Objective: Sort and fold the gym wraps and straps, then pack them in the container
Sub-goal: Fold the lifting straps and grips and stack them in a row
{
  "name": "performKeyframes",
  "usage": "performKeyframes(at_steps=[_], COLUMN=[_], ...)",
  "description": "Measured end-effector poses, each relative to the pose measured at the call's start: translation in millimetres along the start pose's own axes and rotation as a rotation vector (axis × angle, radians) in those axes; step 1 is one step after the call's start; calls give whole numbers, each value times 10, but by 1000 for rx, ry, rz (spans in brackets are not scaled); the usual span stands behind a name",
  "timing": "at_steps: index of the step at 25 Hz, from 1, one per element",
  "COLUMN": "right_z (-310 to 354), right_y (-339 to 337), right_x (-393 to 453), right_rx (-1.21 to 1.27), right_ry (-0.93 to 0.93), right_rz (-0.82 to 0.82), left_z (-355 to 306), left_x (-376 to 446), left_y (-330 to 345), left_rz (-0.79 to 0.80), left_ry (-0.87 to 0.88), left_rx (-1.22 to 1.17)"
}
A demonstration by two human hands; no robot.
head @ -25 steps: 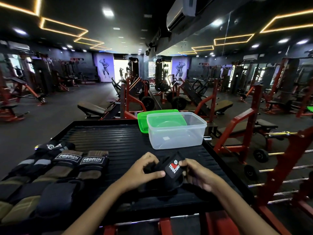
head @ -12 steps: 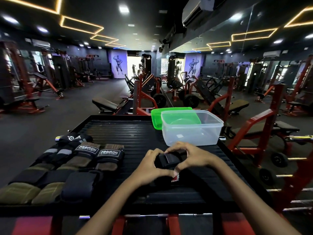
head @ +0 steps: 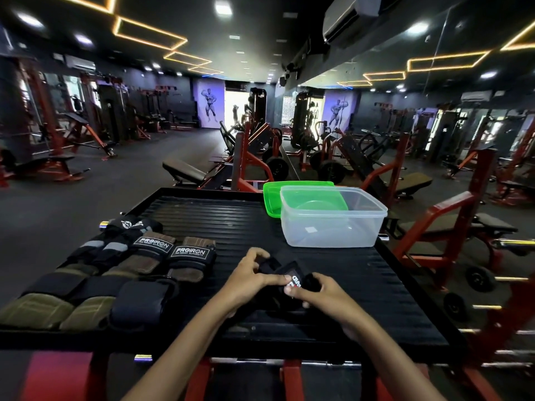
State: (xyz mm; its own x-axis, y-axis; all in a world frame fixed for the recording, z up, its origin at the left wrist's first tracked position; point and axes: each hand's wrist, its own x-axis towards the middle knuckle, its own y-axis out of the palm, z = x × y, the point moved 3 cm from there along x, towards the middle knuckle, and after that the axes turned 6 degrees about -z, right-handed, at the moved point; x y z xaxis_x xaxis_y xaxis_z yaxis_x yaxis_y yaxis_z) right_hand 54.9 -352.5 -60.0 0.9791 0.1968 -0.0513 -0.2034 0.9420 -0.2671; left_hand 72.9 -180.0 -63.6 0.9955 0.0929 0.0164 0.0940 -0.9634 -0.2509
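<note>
Folding step: both hands work one black wrap (head: pixel 285 277) on the ribbed black platform (head: pixel 362 285), just short of the clear container (head: pixel 333 224).
Left hand (head: pixel 249 277): fingers curled, pinching the wrap's left side.
Right hand (head: pixel 321 293): thumb and fingers gripping the labelled end.
Container: open, apparently nothing packed; green lid (head: pixel 272 195) behind it.
Sorted row: folded wraps and PROIRON straps (head: pixel 173 256) at left, well apart from the hands.
Risk: springy fabric probably unrolls if either pinch loosens.
Risk: a loose fold likely wastes container space.
</note>
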Motion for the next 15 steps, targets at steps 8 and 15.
performKeyframes(at_steps=[8, 15], right_z=[276, 154], right_y=[85, 259], right_x=[219, 238], right_rx=[-316, -368], right_ry=[-432, -487], right_rz=[120, 208], left_z=[76, -46], left_x=[-179, -417], left_y=[-240, -401], left_rz=[159, -14], left_ry=[144, 230], left_rx=[261, 534])
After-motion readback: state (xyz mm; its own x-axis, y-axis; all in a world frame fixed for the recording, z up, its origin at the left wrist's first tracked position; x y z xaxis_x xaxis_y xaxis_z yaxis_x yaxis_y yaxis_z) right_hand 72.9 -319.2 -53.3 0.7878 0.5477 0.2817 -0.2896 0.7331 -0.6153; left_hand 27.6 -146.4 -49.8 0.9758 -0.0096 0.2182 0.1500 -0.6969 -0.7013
